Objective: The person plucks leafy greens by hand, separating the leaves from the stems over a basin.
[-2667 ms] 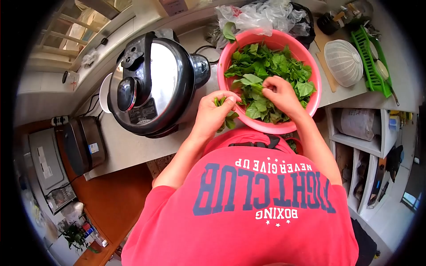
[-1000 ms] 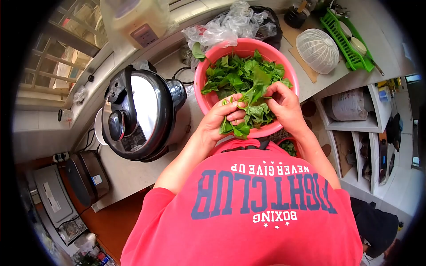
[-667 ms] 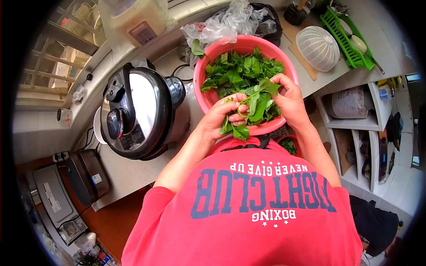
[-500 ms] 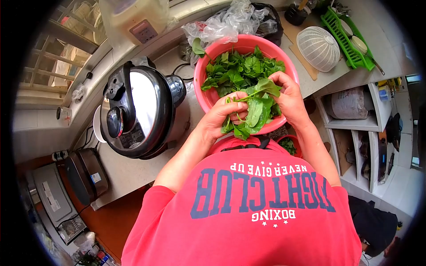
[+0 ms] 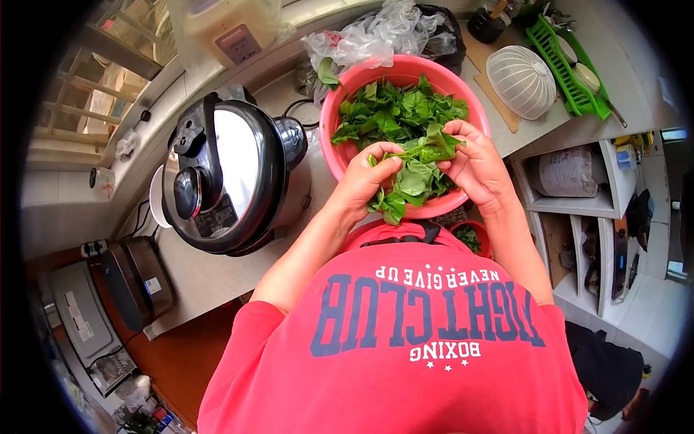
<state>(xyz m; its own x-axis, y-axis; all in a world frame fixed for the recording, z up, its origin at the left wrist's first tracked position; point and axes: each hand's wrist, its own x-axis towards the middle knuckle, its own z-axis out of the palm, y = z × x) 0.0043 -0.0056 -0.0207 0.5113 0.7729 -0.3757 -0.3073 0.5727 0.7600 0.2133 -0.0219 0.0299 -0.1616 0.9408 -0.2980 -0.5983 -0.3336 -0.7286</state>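
Note:
Over the near part of a pink basin [image 5: 477, 108], my left hand [image 5: 369, 177] is closed around the stems of a leafy green sprig [image 5: 416, 179]. My right hand [image 5: 473, 163] pinches a leaf [image 5: 436, 147] at the sprig's right end. Loose green leaves [image 5: 394, 112] fill much of the basin beyond my hands. A single leaf [image 5: 327, 72] sticks up over its left rim. Below the basin, close to my shirt, a small red container [image 5: 470, 237] with greens in it partly shows.
A pressure cooker [image 5: 228, 173] stands on the counter to the left. Crumpled plastic bags [image 5: 379, 36] lie behind the basin. On the right are a white mesh strainer [image 5: 520, 81], a green dish rack [image 5: 571, 69] and open shelves [image 5: 578, 177].
My right hand's fingers have shifted on the leaf, and the sprig has turned a little. The whole view has moved slightly. Both hands stay over the basin.

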